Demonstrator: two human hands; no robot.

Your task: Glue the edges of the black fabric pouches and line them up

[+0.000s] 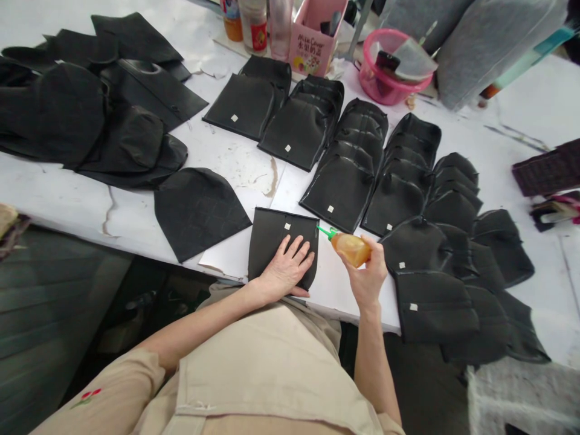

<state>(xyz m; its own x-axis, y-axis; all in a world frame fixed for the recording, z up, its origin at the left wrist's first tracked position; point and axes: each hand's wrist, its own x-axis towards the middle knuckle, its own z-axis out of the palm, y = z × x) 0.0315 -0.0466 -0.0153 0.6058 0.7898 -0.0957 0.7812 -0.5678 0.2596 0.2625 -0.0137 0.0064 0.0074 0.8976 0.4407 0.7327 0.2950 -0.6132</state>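
A black leather-like panel (267, 241) with a small pale square near its top edge lies at the table's front edge. My left hand (285, 269) rests flat on it with fingers spread. In my right hand (367, 272) is a squeeze bottle (351, 248) of amber liquid, tilted to the left. Its green nozzle tip meets the panel's upper right corner, or hovers just beside it; I cannot tell which. Left of this panel lies another black piece (199, 211) with a pointed lower end.
Overlapping rows of black panels (339, 181) fan across the table's middle and right. A heap of black pieces (67, 115) covers the left. Behind stand a pink box (312, 42), jars (252, 24) and a pink basket (385, 87). The white tabletop (231, 157) has torn patches.
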